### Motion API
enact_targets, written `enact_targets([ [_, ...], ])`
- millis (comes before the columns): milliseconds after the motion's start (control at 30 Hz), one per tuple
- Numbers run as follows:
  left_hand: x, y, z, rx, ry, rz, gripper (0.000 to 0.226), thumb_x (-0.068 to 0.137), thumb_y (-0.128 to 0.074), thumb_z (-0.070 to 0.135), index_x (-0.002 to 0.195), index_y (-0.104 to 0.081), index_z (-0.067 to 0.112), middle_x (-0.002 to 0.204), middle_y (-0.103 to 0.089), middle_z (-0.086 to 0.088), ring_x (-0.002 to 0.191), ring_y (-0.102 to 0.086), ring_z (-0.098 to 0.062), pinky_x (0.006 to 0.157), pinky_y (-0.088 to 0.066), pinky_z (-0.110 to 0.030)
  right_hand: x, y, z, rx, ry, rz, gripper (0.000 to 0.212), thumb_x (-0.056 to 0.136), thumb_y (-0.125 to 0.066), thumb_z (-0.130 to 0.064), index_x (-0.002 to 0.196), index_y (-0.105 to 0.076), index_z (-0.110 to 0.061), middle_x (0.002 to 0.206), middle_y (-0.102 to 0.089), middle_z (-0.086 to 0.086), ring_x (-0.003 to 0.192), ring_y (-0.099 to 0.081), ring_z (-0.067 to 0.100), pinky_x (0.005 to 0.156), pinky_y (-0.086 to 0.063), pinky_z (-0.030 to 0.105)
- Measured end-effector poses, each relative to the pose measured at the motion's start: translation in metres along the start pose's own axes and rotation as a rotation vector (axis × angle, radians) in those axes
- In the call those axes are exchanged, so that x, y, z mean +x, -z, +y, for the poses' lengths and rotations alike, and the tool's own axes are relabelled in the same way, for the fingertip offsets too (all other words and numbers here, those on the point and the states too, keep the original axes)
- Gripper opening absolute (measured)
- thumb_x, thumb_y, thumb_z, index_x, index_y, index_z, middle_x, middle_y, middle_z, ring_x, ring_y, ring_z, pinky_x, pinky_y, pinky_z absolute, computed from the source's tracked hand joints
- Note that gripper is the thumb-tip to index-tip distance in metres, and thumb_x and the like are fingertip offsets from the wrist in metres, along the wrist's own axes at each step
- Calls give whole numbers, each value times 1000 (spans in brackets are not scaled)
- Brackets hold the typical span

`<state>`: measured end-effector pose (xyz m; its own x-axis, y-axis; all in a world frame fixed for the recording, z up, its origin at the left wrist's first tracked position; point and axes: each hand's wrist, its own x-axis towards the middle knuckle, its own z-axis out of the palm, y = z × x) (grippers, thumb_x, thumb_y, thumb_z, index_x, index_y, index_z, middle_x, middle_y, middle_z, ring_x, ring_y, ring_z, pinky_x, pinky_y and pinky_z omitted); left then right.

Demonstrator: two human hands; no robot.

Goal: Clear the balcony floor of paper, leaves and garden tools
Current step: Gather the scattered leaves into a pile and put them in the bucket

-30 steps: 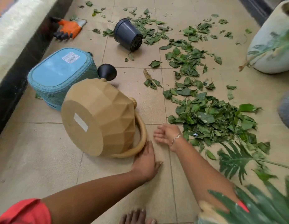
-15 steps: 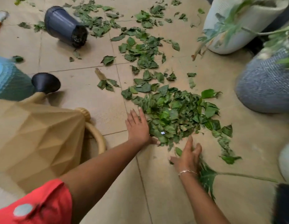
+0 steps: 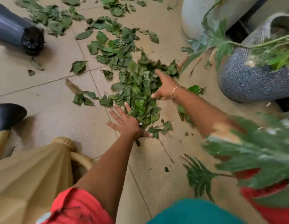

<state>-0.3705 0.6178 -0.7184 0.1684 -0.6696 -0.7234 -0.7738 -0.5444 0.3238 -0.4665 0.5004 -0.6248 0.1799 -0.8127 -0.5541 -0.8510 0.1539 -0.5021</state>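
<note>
Two hands work at one heap of green leaves (image 3: pixel 139 88) in the middle of the tiled floor (image 3: pixel 43 97). The left hand (image 3: pixel 127 122) lies flat on the tiles at the near edge of the heap, fingers straight and spread, its thumb side pressed against the leaves; it grips nothing. The right hand (image 3: pixel 164 88), with a thin bracelet (image 3: pixel 175 90) at the wrist, reaches to the far right side of the heap with fingers stretched out and touching the leaves. It is blurred, but nothing appears to be held in it. The heap sits between the two hands.

More loose leaves (image 3: pixel 111 44) are scattered over the tiles beyond the heap, and one long feathery leaf (image 3: pixel 198 177) lies on the floor near the person. A dark plastic pot (image 3: pixel 14 31) lies on its side at the upper left. A tan watering can (image 3: pixel 27 175) with a black spout head (image 3: pixel 6 115) lies at the lower left, beside the left arm and its red sleeve (image 3: pixel 72 207). A white planter (image 3: pixel 203 15) and a speckled grey planter (image 3: pixel 253 81) stand at the upper right, well apart from the heap.
</note>
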Motion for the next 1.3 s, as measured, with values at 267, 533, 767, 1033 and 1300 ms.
enact_targets([
  [267, 5, -2, 1, 87, 13, -63, 153, 40, -74, 74, 148, 14, 10, 134, 51, -23, 120, 47, -48, 92, 22, -71, -67, 34, 110, -478, 97, -342, 40, 83, -45, 7, 108, -65, -15, 108, -65, 6, 97, -60, 17, 82, -49, 23],
  [533, 6, -2, -1, 152, -7, -37, 148, 48, -71, 73, 145, 14, 0, 136, 47, -27, 122, 44, -48, 95, 20, -69, -134, -59, 149, -547, 241, -907, 36, 88, -47, 3, 122, -56, -4, 121, -57, 12, 96, -48, 18, 83, -31, 21],
  [767, 2, 6, 2, 253, -7, -77, 108, 66, -63, 70, 139, -28, -2, 136, 45, -29, 124, 42, -50, 100, 14, -70, -76, 56, 116, -411, 337, -541, 44, 86, -50, 7, 127, -53, -8, 120, -58, 9, 104, -53, 17, 87, -42, 16],
  [1033, 3, 30, -13, 216, -107, -204, 126, 69, -70, 58, 145, 23, 20, 135, 49, -23, 124, 42, -46, 102, 16, -66, -161, 75, 237, -416, 139, -667, 30, 86, -58, -3, 97, -60, -31, 95, -69, 4, 81, -62, 10, 68, -40, 6],
  [1300, -39, 17, -24, 559, -611, 278, 80, 89, -49, 48, 148, -12, 10, 154, -4, -24, 143, -5, -40, 113, -7, -61, -143, 61, 272, -322, 100, -448, 35, 84, -63, -8, 78, -53, -41, 86, -66, -3, 72, -57, -6, 73, -43, 15],
])
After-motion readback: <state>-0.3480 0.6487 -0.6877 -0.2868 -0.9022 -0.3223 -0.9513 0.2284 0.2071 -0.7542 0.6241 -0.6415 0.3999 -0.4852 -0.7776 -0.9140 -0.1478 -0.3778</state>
